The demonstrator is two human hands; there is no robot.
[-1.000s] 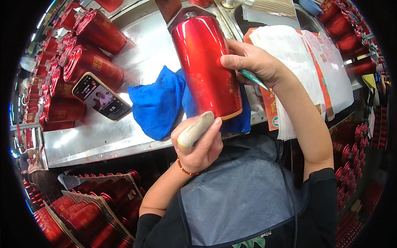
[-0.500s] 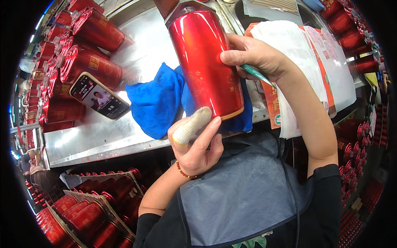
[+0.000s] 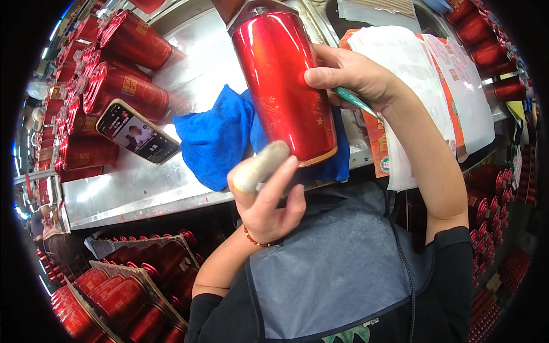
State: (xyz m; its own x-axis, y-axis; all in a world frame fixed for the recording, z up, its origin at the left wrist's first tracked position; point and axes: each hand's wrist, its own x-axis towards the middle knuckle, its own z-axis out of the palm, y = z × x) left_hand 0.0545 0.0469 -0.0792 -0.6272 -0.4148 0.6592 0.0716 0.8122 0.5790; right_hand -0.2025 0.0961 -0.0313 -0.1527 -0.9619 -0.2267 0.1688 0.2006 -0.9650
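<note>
Right grip (image 3: 360, 74) clamps glossy metallic-red cylinder (image 3: 279, 74); likely rigid, slippery: hold mid-body. Left grip (image 3: 264, 200): fingers apart.

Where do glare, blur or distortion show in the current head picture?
Head view: glare streaks the red bottle and whitens parts of the steel worktop; the finger cot on the left hand looks slightly blurred; the fisheye lens curves the scene inside a black rim.

I've got my left hand (image 3: 260, 208) up, fingers loosely parted over the near edge of the tabletop (image 3: 114, 197), one sleeved in pale cloth (image 3: 263, 166); my right hand (image 3: 360, 80) curls in a grip, thumb pointing left, elbow bent.
</note>
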